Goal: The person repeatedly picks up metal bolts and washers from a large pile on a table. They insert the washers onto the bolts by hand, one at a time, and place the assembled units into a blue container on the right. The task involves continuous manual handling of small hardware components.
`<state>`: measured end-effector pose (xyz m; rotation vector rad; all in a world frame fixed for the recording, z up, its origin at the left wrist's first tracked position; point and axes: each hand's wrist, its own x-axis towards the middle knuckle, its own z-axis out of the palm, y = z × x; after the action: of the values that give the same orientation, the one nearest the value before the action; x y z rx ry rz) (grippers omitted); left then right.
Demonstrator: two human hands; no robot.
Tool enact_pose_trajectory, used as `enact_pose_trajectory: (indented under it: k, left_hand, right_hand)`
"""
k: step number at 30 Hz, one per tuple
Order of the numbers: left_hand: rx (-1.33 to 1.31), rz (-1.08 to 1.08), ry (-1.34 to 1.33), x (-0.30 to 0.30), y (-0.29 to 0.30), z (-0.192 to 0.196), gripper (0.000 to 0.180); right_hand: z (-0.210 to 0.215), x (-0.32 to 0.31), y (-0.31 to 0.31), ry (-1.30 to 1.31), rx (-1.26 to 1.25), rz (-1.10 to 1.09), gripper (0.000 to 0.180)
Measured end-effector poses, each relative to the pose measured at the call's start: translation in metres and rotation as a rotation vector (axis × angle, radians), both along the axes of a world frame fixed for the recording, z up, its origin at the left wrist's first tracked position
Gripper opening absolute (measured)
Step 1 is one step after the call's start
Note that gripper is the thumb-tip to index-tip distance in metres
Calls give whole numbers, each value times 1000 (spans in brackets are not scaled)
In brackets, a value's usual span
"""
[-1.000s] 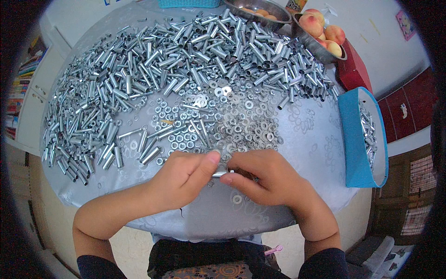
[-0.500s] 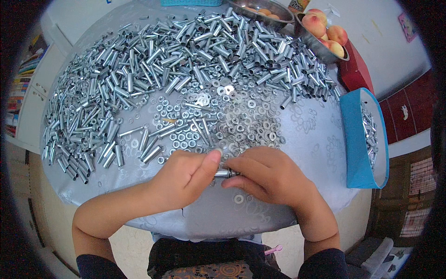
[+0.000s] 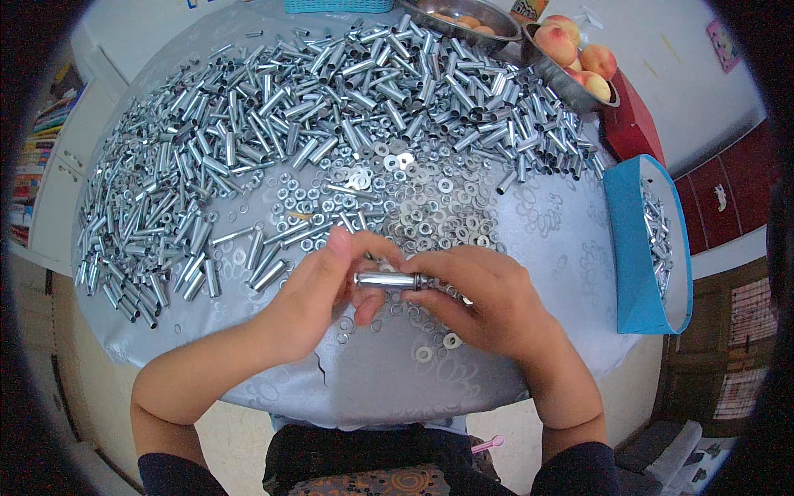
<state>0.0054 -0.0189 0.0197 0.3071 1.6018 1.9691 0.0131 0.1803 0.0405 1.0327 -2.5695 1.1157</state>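
A shiny metal sleeve anchor [image 3: 387, 281] lies level between my hands, just above the near part of the table. My right hand [image 3: 488, 302] pinches its right end between thumb and fingers, by the nut. Round the sleeve's left end is my left hand [image 3: 318, 285], its thumb lifted clear and its fingers apart, curving behind and below the tube. Whether those fingers touch it I cannot tell. Beyond my hands lie many loose washers [image 3: 438, 219] and hex nuts [image 3: 310, 198]. Several small rings [image 3: 397, 310] and flat washers [image 3: 451, 340] rest below my hands.
A wide heap of metal sleeves [image 3: 364, 83] spreads over the far and left table. At right stands a blue bin [image 3: 626, 248] holding metal parts. Behind it are a red box [image 3: 633, 120], a bowl of peaches [image 3: 571, 87] and a metal bowl of eggs [image 3: 504, 33].
My left hand has loosened, its thumb rising off the sleeve and its fingers spreading. The sleeve, hidden mostly before, now shows along its length. My right hand keeps its pinch, shifted slightly.
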Motion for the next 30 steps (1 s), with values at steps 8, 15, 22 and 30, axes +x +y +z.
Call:
enact_pose_trajectory:
  k: [8, 15, 22, 30]
  left_hand:
    - [-68, -104, -98, -5, -8, -4, 68]
    - [166, -193, -301, -14, -14, 0, 76]
    - [426, -153, -352, -11, -8, 11, 94]
    - [278, -149, -307, -11, -10, 0, 80]
  right_hand:
    - [-1, 0, 2, -15, 2, 10, 30]
    - [2, -2, 3, 131, 25, -14, 29]
    - [2, -3, 5, 205, -46, -47, 30]
    - [2, -3, 5, 170, -56, -48, 28]
